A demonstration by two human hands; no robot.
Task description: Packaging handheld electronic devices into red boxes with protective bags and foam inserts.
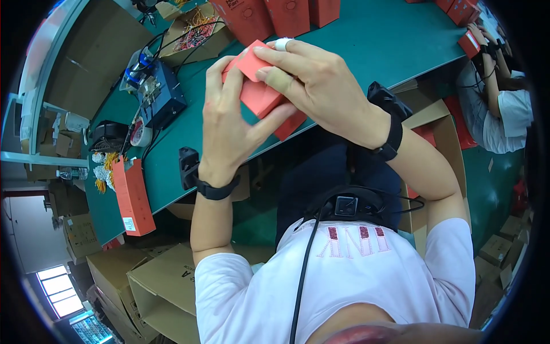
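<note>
Over the near edge of the green table, both my hands are closed around a coral-red cardboard box (pixel 260 98). My left hand (pixel 226 117) grips it from the left, thumb along its lower side and fingertips at its upper end. On the right, my right hand (pixel 321 86) pinches the small red end piece of the box (pixel 252 60) between thumb and fingers. Whether that piece is a flap or a separate lid, I cannot tell. A white wrap circles one right finger, and the thumb is covered too. My fingers hide part of the box.
Several tall red boxes (pixel 243 17) stand at the table's back. Left are a cardboard tray of wires (pixel 197 37), a blue bench machine (pixel 163 94), a tape roll (pixel 140 133) and another red box (pixel 133 198). A co-worker (pixel 495 109) handles a red box at far right.
</note>
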